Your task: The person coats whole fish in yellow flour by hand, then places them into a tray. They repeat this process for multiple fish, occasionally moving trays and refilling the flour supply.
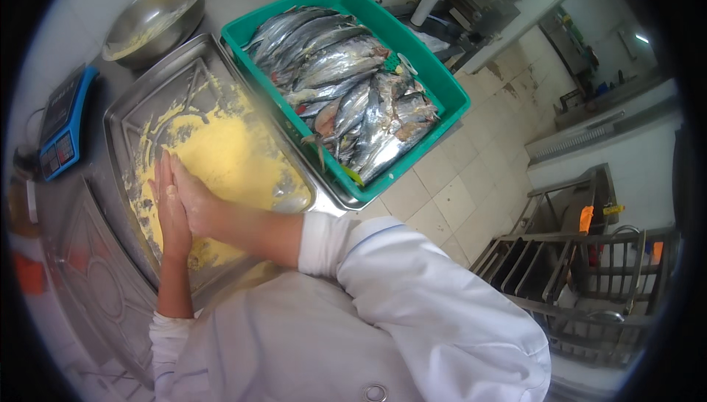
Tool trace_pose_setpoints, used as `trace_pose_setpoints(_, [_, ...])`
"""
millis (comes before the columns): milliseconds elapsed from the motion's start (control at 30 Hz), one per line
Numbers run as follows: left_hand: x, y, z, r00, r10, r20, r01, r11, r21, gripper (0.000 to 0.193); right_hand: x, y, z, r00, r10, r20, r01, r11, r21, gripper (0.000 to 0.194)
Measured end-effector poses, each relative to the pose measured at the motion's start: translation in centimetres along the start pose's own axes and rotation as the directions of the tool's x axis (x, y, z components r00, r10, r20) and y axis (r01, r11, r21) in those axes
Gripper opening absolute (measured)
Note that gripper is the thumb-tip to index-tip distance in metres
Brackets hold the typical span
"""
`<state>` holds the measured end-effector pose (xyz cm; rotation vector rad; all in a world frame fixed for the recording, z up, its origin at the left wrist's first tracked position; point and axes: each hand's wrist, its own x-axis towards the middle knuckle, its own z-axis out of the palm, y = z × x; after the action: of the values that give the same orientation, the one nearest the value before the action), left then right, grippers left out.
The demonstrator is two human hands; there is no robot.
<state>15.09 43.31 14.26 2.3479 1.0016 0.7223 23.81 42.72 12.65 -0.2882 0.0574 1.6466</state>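
Over a rectangular metal tray [130, 105], my left hand [172, 222] and my right hand [198, 203] are pressed palm to palm with their fingers straight. Pale flour-like powder dusts the fingers. Whether anything lies between the palms is hidden. Beneath them and farther into the tray spreads yellow flour or breading powder [221, 145], heaped at the middle and thin at the sides. A green plastic crate [265, 84] stands along the tray's right side. It holds several silvery fish [331, 68], some showing cut or split flesh.
A steel bowl [160, 18] with yellow powder inside stands beyond the tray. At the left is a blue digital scale [66, 126]. A metal lid or tray with a raised pattern [105, 275] lies at the lower left. A metal rack [530, 269] stands on the right.
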Motion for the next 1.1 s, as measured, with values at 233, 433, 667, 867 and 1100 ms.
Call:
trace_pose_setpoints(233, [-4.0, -6.1, 0.1, 0.992, -0.034, 0.119, -0.020, 0.902, 0.431, 0.049, -9.4, -17.7, 2.8, 0.846, -0.372, 0.383, 0.447, 0.099, -0.889, 0.056])
trace_pose_setpoints(433, [-7.0, -7.1, 0.0, 0.994, -0.109, -0.007, 0.104, 0.929, 0.355, 0.048, -21.1, -29.0, 0.4, 0.995, -0.065, 0.074, 0.011, -0.671, -0.741, 0.026])
trace_pose_setpoints(667, [-8.5, -5.4, 0.6, 0.993, -0.116, 0.000, 0.106, 0.905, 0.413, 0.043, -21.8, -28.2, -6.9, 0.995, 0.027, 0.099, 0.045, -0.981, -0.187, 0.024])
trace_pose_setpoints(867, [-8.7, -5.1, 0.8, 0.994, -0.109, -0.007, 0.103, 0.907, 0.408, 0.041, -21.3, -29.7, -6.5, 0.990, 0.093, 0.109, 0.111, -0.979, -0.173, 0.020])
trace_pose_setpoints(1100, [-8.8, -5.0, 1.0, 0.993, -0.114, -0.031, 0.117, 0.913, 0.391, 0.042, -23.2, -31.9, -4.9, 0.987, 0.037, 0.157, 0.102, -0.897, -0.431, 0.021])
